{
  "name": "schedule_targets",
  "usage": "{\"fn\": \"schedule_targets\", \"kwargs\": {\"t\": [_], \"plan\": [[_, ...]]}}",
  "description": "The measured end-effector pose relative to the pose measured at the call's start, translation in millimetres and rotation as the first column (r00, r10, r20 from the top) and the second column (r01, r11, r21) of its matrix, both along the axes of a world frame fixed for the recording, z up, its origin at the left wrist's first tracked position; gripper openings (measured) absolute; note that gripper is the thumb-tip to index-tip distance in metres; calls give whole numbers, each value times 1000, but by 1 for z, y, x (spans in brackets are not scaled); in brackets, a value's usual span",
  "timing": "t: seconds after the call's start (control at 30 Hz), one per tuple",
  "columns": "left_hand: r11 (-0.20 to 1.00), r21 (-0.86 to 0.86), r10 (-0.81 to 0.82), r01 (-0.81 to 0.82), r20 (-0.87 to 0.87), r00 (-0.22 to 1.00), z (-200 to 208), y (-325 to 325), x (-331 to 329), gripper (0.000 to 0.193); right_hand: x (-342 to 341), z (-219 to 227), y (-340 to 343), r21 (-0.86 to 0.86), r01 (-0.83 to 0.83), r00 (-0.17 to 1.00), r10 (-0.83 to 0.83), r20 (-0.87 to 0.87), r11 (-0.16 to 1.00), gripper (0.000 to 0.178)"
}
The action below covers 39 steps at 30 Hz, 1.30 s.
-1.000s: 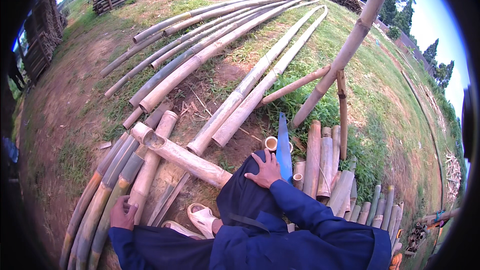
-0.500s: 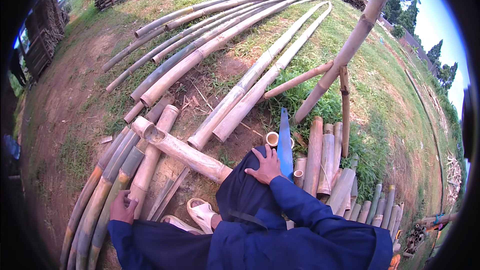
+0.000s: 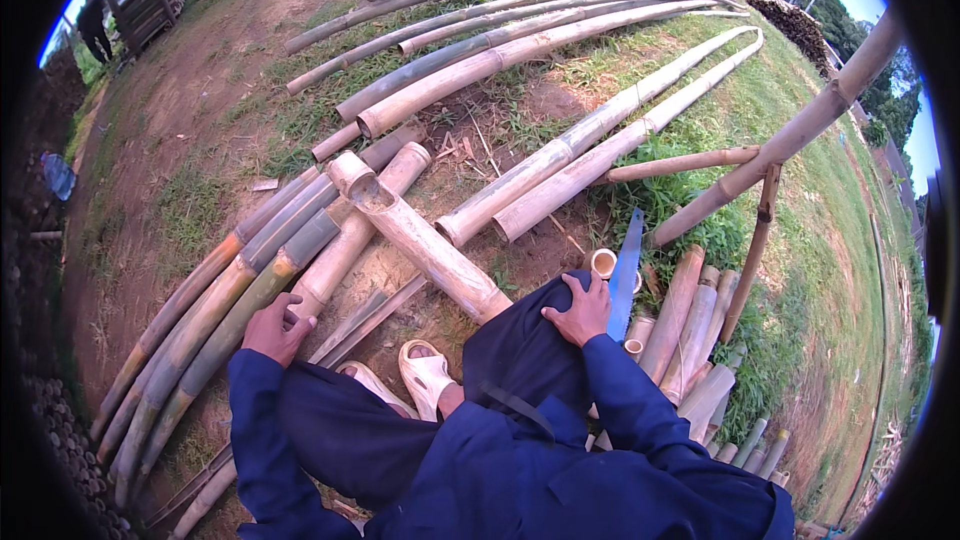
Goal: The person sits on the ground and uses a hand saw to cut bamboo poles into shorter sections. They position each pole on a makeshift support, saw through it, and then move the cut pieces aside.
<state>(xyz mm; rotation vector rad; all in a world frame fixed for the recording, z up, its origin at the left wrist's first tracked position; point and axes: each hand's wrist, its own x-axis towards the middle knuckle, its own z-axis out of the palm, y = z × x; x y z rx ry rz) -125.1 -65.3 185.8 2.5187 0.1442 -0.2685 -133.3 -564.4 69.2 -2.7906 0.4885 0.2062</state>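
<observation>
My view has swung leftward over the last half second, bringing a dark-clad person (image 3: 95,28) at far left more fully into sight while my bamboo and saw lie as they did; I judge this a turn of the head, with no handling under way. Next to the right, a row of long bamboo poles (image 3: 250,295) runs past my left side. My left hand (image 3: 275,330) rests at my left knee, holding nothing, its fingers loosely bent and a little apart, the tips before a pale bamboo pole (image 3: 335,265); whether they touch it I cannot tell. Over that pole lies a notched bamboo length (image 3: 435,254), its near end reaching my right knee, with my light sandals (image 3: 428,374) on the ground below. My right hand (image 3: 583,310) sits on the dark cloth of that knee, fingers spread and empty. Just beside it, to the right, the blue saw (image 3: 625,275) points its blade away from me, its handle out of sight. Beyond stand shorter cut bamboo pieces (image 3: 672,315) and, farther right, a leaning bamboo post (image 3: 780,148) with its props.
</observation>
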Motion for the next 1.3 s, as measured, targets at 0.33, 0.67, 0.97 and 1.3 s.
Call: {"fn": "schedule_targets", "kwargs": {"t": [0.33,0.67,0.97,1.3], "plan": [[985,-26,-170,172,65,983,0,7,45,43,93,-40,80,377,-340,940,318,121,862,72],[994,-18,-106,110,168,980,-76,39,263,50,133,-133,157,178,-421,879,352,322,890,85],[973,200,-160,112,242,957,-160,-47,457,103,132,-118,154,241,-329,932,273,238,913,106],[929,268,-281,255,64,958,-165,-107,570,113,132,-116,150,204,-305,949,278,148,930,108]]}}
